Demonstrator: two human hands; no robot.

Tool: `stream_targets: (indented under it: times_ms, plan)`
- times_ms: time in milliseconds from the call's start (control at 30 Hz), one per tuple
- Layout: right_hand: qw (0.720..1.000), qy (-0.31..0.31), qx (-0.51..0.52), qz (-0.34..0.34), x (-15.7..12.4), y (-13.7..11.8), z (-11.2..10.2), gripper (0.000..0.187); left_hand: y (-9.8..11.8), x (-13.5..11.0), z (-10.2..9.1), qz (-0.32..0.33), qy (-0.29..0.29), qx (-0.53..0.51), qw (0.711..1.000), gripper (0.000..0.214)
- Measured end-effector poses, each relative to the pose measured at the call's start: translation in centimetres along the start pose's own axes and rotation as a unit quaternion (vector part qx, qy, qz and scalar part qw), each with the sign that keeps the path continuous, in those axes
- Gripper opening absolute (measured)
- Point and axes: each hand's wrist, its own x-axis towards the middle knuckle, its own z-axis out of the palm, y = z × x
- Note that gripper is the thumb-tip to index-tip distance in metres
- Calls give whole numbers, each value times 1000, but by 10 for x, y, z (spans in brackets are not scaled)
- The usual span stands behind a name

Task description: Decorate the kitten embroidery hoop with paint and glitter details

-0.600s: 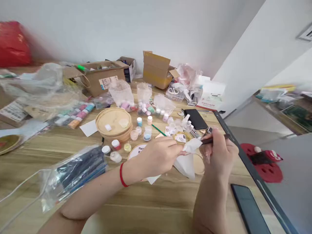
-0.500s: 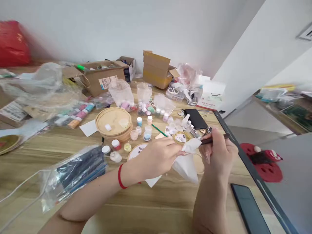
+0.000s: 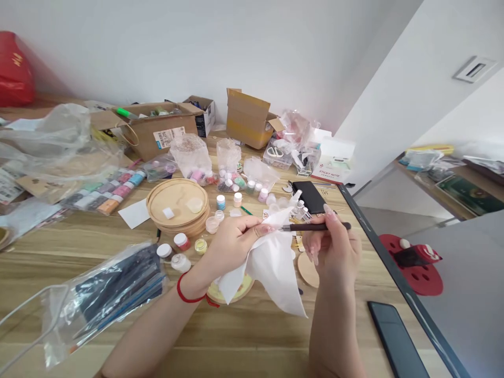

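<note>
As I watch from my remote station, two hands work above the wooden surface [image 3: 79, 252]. The left hand [image 3: 232, 244] has its grip pressed together, thumb and fingers pinching one white tissue [image 3: 271, 268], which hangs in folds above a round wooden disc [image 3: 230, 291]. The right hand [image 3: 334, 247] pinches one slim black-handled tool [image 3: 315, 227] between thumb and fingers, its metal tip pointing left, just beside the tissue's upper edge. A second wooden disc [image 3: 307, 270] lies beneath the right hand. Left of the left wrist stand four small jars [image 3: 181, 242], and one red cord [image 3: 189, 293] circles that wrist. Beyond them sits one stacked round wooden tray [image 3: 177, 205]. One phone [image 3: 396, 338] lies at lower right, near the surface's edge.
</note>
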Motion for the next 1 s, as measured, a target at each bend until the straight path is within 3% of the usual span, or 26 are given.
stream_targets:
  times_ms: [167, 400, 667, 800, 900, 1000]
  plan:
    - [997, -9, -14, -70, -9, -2, 2, 26, 2, 2, -4, 11, -8, 11, 1000, 43]
    - [997, 43, 7, -57, -13, -4, 8, 30, 0, -7, -6, 139, -2, 136, 981, 37]
    - [996, 57, 27, -69, -18, 3, 18, 30, 0, -6, -11, 134, 24, 89, 987, 40]
    - [991, 94, 1, -92, -21, 0, 20, 30, -9, -2, -9, 224, 63, 161, 959, 36]
    - [992, 94, 8, -84, -21, -5, 20, 28, -10, -1, -10, 261, 22, 180, 948, 35]
    - [995, 90, 26, -39, -17, -6, 18, 28, -5, -3, -17, 230, -51, 154, 960, 36]
